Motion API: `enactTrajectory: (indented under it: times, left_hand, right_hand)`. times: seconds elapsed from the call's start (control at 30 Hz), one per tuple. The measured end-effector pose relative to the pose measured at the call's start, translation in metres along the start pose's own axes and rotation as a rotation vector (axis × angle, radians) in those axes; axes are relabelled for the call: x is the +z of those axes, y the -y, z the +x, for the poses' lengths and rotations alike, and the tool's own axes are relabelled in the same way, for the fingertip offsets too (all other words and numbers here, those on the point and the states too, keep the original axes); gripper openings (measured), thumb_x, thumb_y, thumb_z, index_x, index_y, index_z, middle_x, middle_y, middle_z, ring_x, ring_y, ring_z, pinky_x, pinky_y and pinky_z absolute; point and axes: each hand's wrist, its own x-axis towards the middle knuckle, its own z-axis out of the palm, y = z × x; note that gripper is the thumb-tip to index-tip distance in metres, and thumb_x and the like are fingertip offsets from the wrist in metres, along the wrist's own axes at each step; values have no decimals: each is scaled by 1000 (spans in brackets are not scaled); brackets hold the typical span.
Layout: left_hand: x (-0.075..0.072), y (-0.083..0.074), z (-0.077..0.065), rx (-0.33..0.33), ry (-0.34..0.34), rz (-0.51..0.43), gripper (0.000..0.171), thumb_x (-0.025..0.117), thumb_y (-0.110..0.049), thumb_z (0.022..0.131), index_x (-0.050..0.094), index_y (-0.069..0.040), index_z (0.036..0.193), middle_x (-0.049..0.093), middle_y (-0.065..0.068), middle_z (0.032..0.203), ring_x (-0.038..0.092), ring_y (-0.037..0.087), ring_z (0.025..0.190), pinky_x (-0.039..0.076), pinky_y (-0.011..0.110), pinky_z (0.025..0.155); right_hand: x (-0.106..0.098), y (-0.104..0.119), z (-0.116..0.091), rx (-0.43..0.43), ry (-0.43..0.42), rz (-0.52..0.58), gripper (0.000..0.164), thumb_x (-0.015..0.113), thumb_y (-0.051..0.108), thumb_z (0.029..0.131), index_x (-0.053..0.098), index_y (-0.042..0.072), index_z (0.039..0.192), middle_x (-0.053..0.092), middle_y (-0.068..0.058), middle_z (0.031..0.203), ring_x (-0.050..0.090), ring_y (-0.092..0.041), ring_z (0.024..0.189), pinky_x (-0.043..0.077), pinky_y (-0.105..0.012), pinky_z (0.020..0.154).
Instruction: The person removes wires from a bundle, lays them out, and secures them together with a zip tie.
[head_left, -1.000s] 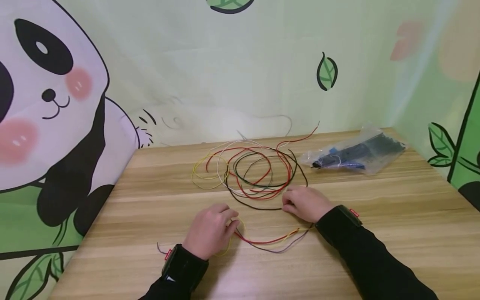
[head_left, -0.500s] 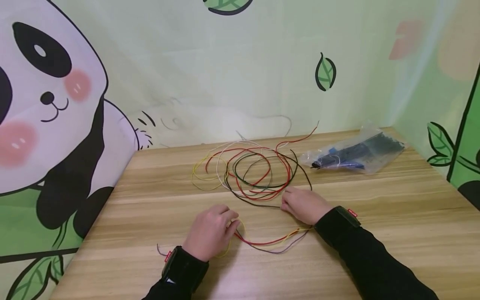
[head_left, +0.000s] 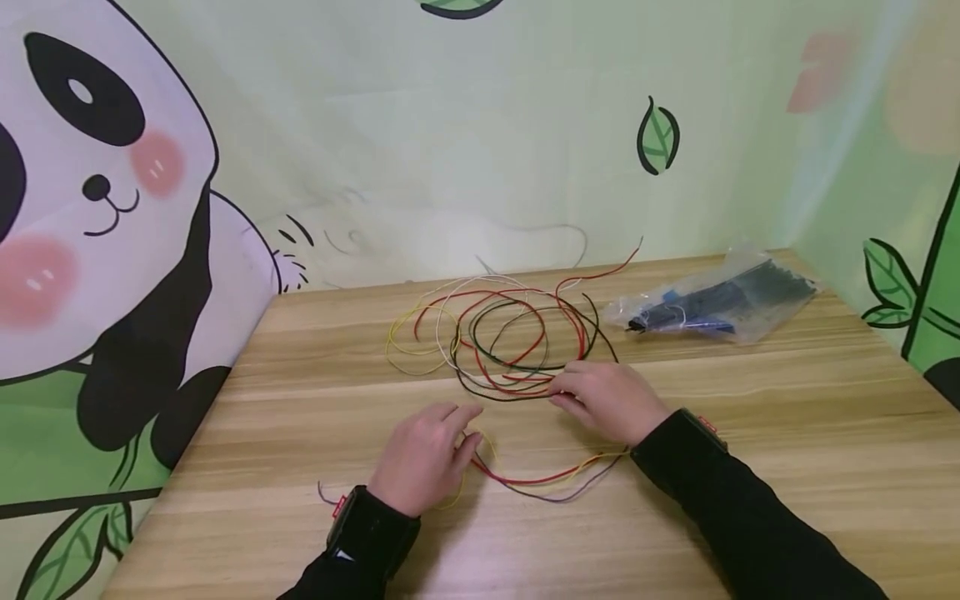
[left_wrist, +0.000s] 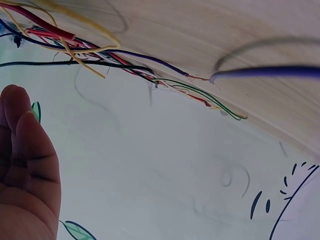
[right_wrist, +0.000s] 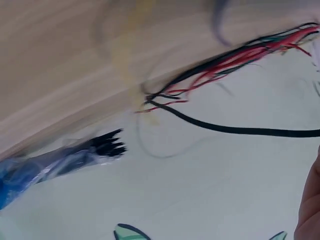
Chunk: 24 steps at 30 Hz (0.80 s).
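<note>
My right hand [head_left: 607, 400] pinches a black wire [head_left: 510, 400] at the near side of a loose coil. In the right wrist view the black wire [right_wrist: 240, 131] runs to that hand, most of which is out of frame. Red, green, white and yellow loops make up the rest of the coil. My left hand [head_left: 427, 454] is bent loosely above shorter wires, thumb and forefinger apart, nothing seen between them. Those wires are a red wire [head_left: 536, 482], a yellow wire [head_left: 581, 468] and a purple wire [head_left: 562, 501], partly hidden below both hands.
A clear plastic bag [head_left: 757, 333] with dark strips inside lies at the back right of the wooden table [head_left: 300, 383]. One red wire end [head_left: 600, 276] sticks up at the back. A printed panda backdrop [head_left: 480, 167] stands behind and beside the table.
My right hand has moved slightly away from me, bringing the near black wire closer to the coil. The left thumb and forefinger have spread a little; that hand stays in place.
</note>
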Motion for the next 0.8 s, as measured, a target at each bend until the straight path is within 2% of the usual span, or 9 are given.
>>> enactTrajectory:
  times: [0.13,0.2,0.27,0.4,0.53,0.67,0.8]
  left_hand:
    - [-1,-1,0,-1,-3,2,54,82,-19,84,63,-11,135,72,-1,79,60,8,65,48,22,58]
    - [-1,-1,0,4,0,7,60,82,-19,85,59,-14,140,66,-4,70,54,7,60,43,21,56]
    - [0,-1,0,17,-3,5,62,82,-19,85,59,-16,142,64,-5,68,55,7,61,43,21,56]
    - [1,-1,0,67,3,3,55,81,-18,86,63,-20,138,64,-6,69,58,9,63,46,24,57]
    - [1,-1,0,101,18,-7,45,78,-15,88,66,-19,132,68,-6,74,59,10,66,47,25,57]
    - [1,0,3,98,0,-23,36,72,-9,91,65,-15,126,73,-4,80,62,12,71,48,25,59]
    - [2,2,3,58,-35,-16,32,70,-7,92,64,-13,123,75,-1,84,61,13,69,47,25,57]
  right_hand:
    - [-6,18,3,-41,-2,23,9,75,26,91,79,19,96,70,6,88,66,-7,73,54,-27,67]
    - [-8,26,4,-68,-3,35,9,76,25,91,79,19,96,71,6,89,68,-8,74,55,-26,67]
    - [-9,33,6,-100,-11,46,8,76,24,90,79,18,96,73,6,89,69,-7,75,55,-26,67]
    - [-10,43,8,-156,-17,74,8,76,23,90,78,17,95,75,7,87,69,-5,73,54,-23,65]
    - [-10,45,8,-173,-22,88,9,76,23,90,78,17,96,77,7,86,71,-5,74,55,-23,66]
    - [-12,43,8,-159,-29,76,8,76,22,90,79,18,96,78,7,86,72,-6,75,57,-26,66]
    - [-15,38,7,-142,-15,46,7,77,21,89,80,19,95,78,7,86,73,-7,75,57,-27,67]
